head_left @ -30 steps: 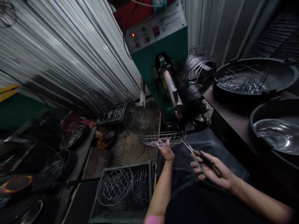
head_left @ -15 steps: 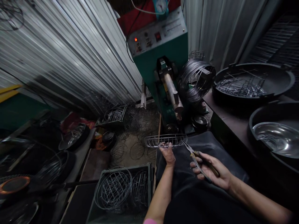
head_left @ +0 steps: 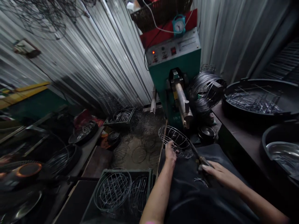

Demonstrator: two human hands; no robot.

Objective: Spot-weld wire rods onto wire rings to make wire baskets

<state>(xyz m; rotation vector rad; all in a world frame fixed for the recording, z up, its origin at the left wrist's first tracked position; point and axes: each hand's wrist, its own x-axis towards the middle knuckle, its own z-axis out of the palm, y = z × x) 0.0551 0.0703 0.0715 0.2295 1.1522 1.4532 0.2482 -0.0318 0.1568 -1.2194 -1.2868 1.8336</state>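
My left hand (head_left: 171, 151) is closed on the lower edge of a round wire basket (head_left: 177, 137), which tilts down to the right in front of the green machine. In my right hand (head_left: 213, 170) is a pair of pliers (head_left: 202, 161), its fingers wrapped round the handles. The plier jaws point up and left, at the basket's right rim; motion blur hides whether they grip it. A few short wire pieces (head_left: 201, 181) lie on the dark apron (head_left: 187, 193) over my lap, just below the pliers.
Ahead stands a green machine (head_left: 161, 74) with a thick metal arm (head_left: 183, 104) and a wire coil (head_left: 207, 91). On the right bench are a black pan (head_left: 252, 116) of wire pieces and a steel bowl (head_left: 285, 149). A crate (head_left: 150, 186) of wire grids sits lower left.
The basket has gone from nearly level to tilted, its left side higher. The pliers have turned with my right hand, whose back now shows more. Short wires now show on the apron. The camera view has shifted.
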